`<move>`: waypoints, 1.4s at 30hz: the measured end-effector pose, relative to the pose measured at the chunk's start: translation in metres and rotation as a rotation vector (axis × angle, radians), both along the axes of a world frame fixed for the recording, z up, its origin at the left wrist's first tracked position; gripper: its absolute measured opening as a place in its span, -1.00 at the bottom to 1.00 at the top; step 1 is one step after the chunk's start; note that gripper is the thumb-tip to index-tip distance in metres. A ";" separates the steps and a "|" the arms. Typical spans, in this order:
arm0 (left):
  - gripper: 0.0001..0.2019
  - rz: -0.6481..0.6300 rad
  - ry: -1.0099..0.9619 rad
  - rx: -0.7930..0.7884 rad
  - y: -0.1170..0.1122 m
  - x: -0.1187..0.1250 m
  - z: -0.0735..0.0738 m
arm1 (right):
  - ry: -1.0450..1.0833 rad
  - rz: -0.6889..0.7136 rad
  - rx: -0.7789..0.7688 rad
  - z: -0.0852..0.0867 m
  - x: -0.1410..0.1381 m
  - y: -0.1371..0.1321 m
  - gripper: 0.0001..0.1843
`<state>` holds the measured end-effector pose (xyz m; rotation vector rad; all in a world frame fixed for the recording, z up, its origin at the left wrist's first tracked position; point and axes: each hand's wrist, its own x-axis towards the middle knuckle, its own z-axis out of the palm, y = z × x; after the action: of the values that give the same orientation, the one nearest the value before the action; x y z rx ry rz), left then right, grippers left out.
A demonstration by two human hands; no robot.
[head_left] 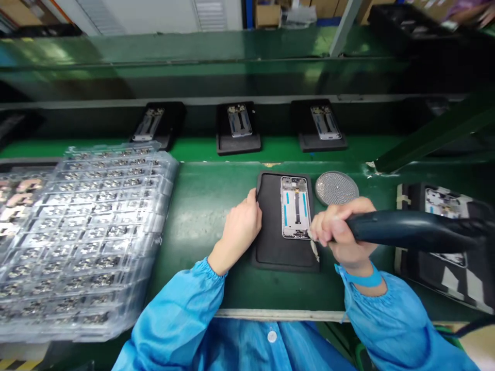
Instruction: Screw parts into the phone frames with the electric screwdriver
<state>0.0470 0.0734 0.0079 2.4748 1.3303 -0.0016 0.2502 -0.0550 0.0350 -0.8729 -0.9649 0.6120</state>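
Phone frame (291,219) lies in the right half of a black pad (268,221) on the green bench (201,206), face up, long side running away from the worker; blue strips along both sides of its inner face, one dark ribbon down the middle. Right hand (344,229) is at the frame's lower right corner, fingers closed around the narrow end of a dark tool (406,229), whose body extends to the right (its working tip is hidden by the fingers; contact with the frame cannot be judged). Left hand (242,221) touches the pad's left edge, fingers bent; whether it grips or merely steadies cannot be told. Blue band (365,278) on the right wrist; both sleeves blue. Round dish (336,188), grey and studded in texture, sits just beyond the right hand, beside the pad. Far right: a black block (410,257) bearing another frame, partly covered by the tool. Left of the pad, well apart: clear trays (164,206), stacked, with rows of small metal parts. Beyond the bench, three more pads (238,144) stand in a row on a green strip (201,150), one frame on each.
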 end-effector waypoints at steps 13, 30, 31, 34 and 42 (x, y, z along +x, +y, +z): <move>-0.49 0.261 0.005 0.176 0.196 0.100 0.057 | 0.102 -0.317 0.121 0.001 0.022 0.014 -0.66; -0.62 -0.471 -0.059 0.242 0.122 0.273 0.018 | -0.012 -0.535 0.142 -0.010 0.056 0.016 -0.66; -0.59 -0.501 -0.056 0.238 0.118 0.279 0.017 | -0.017 -0.571 0.148 -0.010 0.061 0.016 -0.64; -0.50 -0.531 -0.068 0.265 0.116 0.284 0.024 | -0.021 -0.636 0.146 -0.013 0.075 0.019 -0.60; -0.59 -0.547 -0.189 0.397 0.098 0.210 0.070 | 0.049 -0.583 0.099 -0.026 0.093 0.030 -0.52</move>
<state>0.2574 0.1717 0.0783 3.0016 0.5874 0.3899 0.3433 -0.0248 0.0093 -0.9882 -0.6435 0.0848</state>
